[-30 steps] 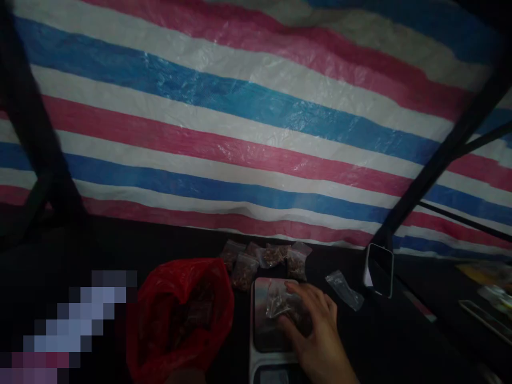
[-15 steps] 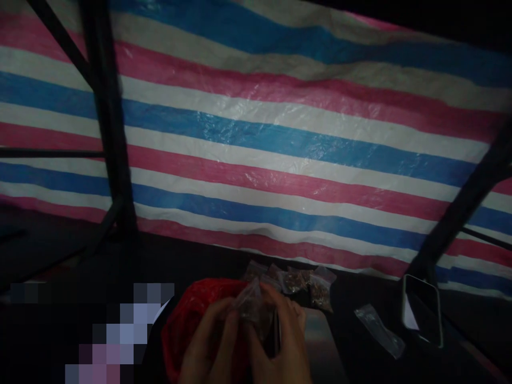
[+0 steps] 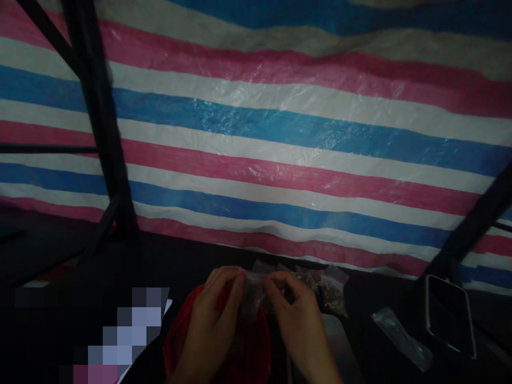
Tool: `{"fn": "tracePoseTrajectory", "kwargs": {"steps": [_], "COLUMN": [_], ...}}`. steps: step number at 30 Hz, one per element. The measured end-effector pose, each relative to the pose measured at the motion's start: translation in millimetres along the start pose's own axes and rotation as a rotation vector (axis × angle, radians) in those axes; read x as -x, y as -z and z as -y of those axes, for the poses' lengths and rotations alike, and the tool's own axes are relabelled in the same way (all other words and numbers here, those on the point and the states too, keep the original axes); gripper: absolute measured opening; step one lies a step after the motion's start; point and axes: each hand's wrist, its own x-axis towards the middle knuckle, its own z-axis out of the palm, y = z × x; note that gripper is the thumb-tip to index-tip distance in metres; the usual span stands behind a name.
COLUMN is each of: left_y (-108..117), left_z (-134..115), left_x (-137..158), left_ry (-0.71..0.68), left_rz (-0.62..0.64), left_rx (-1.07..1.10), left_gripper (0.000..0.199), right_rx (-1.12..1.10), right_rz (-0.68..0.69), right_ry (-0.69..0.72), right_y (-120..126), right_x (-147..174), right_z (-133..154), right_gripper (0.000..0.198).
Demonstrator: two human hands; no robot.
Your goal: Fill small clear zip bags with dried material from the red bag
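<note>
Between our left hand (image 3: 214,314) and right hand (image 3: 296,309), we pinch the clear bag (image 3: 252,300) at both ends of its crosswise top edge, body hanging below.

No text, label, brand, number or sign can be read: the pale item (image 3: 130,335) at lower left is covered by coarse pixel blocks (anything on it is hidden), and the dark phone (image 3: 450,316) shows no legible characters.
</note>
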Motion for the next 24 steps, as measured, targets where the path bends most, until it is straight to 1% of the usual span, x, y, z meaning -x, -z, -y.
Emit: {"fn": "tracePoseTrajectory", "kwargs": {"steps": [3,7,9,12,14,16,19,22,24], "left_y": [-0.8,-9.3,-14.7,-18.1,-16.1,-12.5,-8.6,-8.3,-8.9], "left_z": [-1.4,4.4,11.3,18.9,18.6,14.3,5.7,-1.2,-5.0], "left_x": [1.7,5.7,9.3,13.5,13.6,11.1,5.3,1.0,-0.4], "left_ry": [0.084,0.174,0.188,0.201,0.237,0.253,0.212,0.252,0.270], "left_rz": [0.049,0.188,0.257,0.317,0.313,0.284,0.223,0.131,0.106], "left_rx": [0.044,0.154,0.197,0.211,0.212,0.211,0.186,0.174,0.183], "left_gripper": [0.037,0.043,0.047,0.051,0.052,0.053,0.049,0.044,0.043], "right_rx": [0.024,0.087,0.121,0.148,0.141,0.121,0.064,-0.017,-0.029], "right_rz": [0.003,0.015,0.010,-0.055,-0.123,-0.143,-0.119,-0.073,-0.025], "right_ry": [-0.018,0.020,0.042,0.075,0.072,0.054,0.016,-0.041,-0.067], "right_y": [4.2,7.7,8.5,9.8,10.3,9.8,7.0,4.6,5.5], "right_x": [4.2,9.1,10.6,10.4,8.9,6.9,4.7,5.7,8.8], "right_z": [2.3,4.4,2.5,-0.5,-0.5,1.4,4.6,3.1,-1.9], "right_gripper": [0.027,0.023,0.018,0.014,0.015,0.013,0.011,0.011,0.013]}}
